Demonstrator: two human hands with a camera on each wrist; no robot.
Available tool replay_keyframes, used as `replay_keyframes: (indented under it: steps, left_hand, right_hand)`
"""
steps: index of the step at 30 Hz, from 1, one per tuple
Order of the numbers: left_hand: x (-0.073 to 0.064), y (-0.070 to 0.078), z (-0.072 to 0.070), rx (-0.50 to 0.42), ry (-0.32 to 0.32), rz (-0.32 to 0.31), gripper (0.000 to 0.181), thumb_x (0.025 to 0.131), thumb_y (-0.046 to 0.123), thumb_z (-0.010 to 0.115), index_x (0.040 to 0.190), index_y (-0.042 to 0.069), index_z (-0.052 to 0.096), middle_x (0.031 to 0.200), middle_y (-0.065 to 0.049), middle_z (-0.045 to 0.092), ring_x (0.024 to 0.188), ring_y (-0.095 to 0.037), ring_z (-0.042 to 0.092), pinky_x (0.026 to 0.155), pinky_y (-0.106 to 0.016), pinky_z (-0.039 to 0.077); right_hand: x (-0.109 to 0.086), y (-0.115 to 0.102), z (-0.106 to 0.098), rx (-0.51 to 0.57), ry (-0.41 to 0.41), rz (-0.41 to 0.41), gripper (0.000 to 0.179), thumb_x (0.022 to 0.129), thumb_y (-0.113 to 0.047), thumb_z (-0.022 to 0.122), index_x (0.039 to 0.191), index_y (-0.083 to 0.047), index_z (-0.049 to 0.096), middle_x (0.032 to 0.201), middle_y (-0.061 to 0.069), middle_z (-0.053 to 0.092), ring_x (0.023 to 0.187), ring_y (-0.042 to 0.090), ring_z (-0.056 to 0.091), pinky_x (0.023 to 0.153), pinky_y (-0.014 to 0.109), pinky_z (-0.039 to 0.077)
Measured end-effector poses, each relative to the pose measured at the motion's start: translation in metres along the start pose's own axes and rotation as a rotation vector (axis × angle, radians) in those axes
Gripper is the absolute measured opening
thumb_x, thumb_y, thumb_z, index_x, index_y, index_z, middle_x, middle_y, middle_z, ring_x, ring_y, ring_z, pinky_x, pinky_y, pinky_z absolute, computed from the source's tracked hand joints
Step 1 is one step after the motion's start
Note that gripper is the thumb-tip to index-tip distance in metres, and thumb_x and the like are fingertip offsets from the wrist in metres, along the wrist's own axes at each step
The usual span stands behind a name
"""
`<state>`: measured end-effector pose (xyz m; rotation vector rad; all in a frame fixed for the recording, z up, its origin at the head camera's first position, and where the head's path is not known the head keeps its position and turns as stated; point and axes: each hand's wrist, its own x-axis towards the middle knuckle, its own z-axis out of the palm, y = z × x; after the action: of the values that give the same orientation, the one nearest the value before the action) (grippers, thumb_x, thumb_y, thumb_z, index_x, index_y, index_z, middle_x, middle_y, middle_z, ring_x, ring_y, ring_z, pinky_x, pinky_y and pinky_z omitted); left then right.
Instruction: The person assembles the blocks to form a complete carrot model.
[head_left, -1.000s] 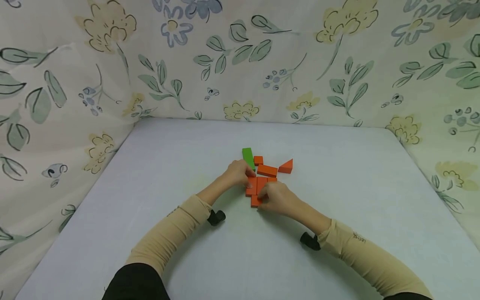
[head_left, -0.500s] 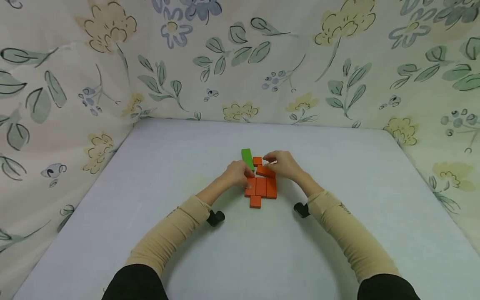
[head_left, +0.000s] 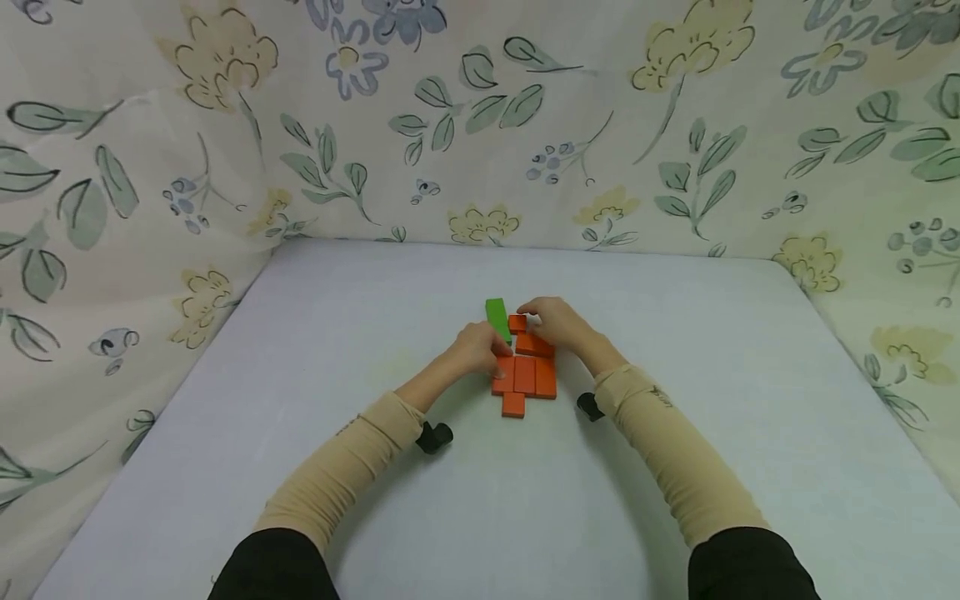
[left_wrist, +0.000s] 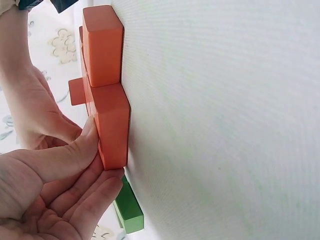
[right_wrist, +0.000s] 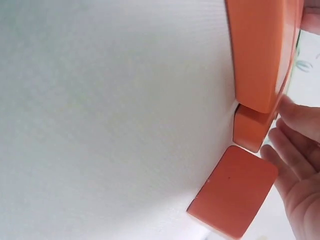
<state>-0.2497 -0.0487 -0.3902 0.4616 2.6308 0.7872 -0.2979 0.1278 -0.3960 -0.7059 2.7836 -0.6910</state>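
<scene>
Orange blocks (head_left: 524, 375) lie in a close cluster near the middle of the table. Flowered cloth (head_left: 480, 125) hangs behind the table and along both its sides. White and flat, the table (head_left: 315, 333) spreads beneath everything else. Two tan sleeves (head_left: 678, 454) reach in from the near edge, dark at the upper arm. The left hand (head_left: 472, 350) grips the left block (left_wrist: 112, 130) of a row of three, its thumb on the top edge and its fingers bent at the far end. The right hand (head_left: 562, 323) is at the far end of the cluster, fingers bent; whether it grips a block, I cannot tell. Black wrist cameras (head_left: 435, 437) sit below both cuffs. A green block (head_left: 497, 318) lies beyond the left hand, slightly slanted. Crosswise beyond the row is another orange block, the crosswise block (head_left: 535, 344), partly under the right hand. One more, the near block (head_left: 513, 405), lies against the row's near side. Smallest is a square block (head_left: 517, 323), beside the green one and next to the right fingertips.
</scene>
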Motion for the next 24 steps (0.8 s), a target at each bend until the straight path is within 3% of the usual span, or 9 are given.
replay_keyframes:
  steps: [5,10,19,24]
  left_hand:
    - [0.0001,0.0021,0.0005,0.0,0.003,0.014,0.036,0.077,0.005,0.082,0.112,0.004,0.074,0.109,-0.01,0.071,0.106,-0.025,0.062,0.086,-0.033,0.052]
    - [-0.0002,0.0023,0.0,-0.012,0.009,0.017,0.036,0.076,0.004,0.082,0.111,0.003,0.074,0.108,-0.011,0.071,0.105,-0.025,0.063,0.085,-0.032,0.053]
    - [0.0,0.0017,0.0004,-0.008,0.005,0.003,0.037,0.076,0.005,0.083,0.112,0.003,0.073,0.108,-0.01,0.071,0.105,-0.024,0.063,0.084,-0.031,0.053]
    - [-0.0005,0.0027,-0.0002,-0.005,0.006,-0.003,0.036,0.076,0.005,0.083,0.111,0.004,0.074,0.108,-0.01,0.072,0.105,-0.024,0.063,0.085,-0.032,0.052]
  right_hand:
    - [0.0007,-0.0017,0.002,-0.045,-0.011,-0.01,0.031,0.092,0.005,0.054,0.122,0.008,0.063,0.124,0.022,0.062,0.12,0.035,0.054,0.103,0.046,0.041]
    - [0.0028,0.0013,0.0061,-0.07,0.032,-0.045,0.029,0.09,0.004,0.06,0.119,0.008,0.065,0.12,0.023,0.064,0.116,0.036,0.057,0.1,0.047,0.043]
    - [0.0011,0.0026,0.0087,-0.049,0.106,-0.087,0.027,0.087,0.002,0.065,0.114,0.007,0.068,0.109,0.021,0.068,0.099,0.032,0.062,0.089,0.044,0.05]
    - [-0.0048,0.0037,0.0062,-0.004,0.157,-0.074,0.031,0.086,-0.004,0.071,0.115,0.006,0.068,0.11,0.02,0.068,0.098,0.032,0.062,0.087,0.044,0.051]
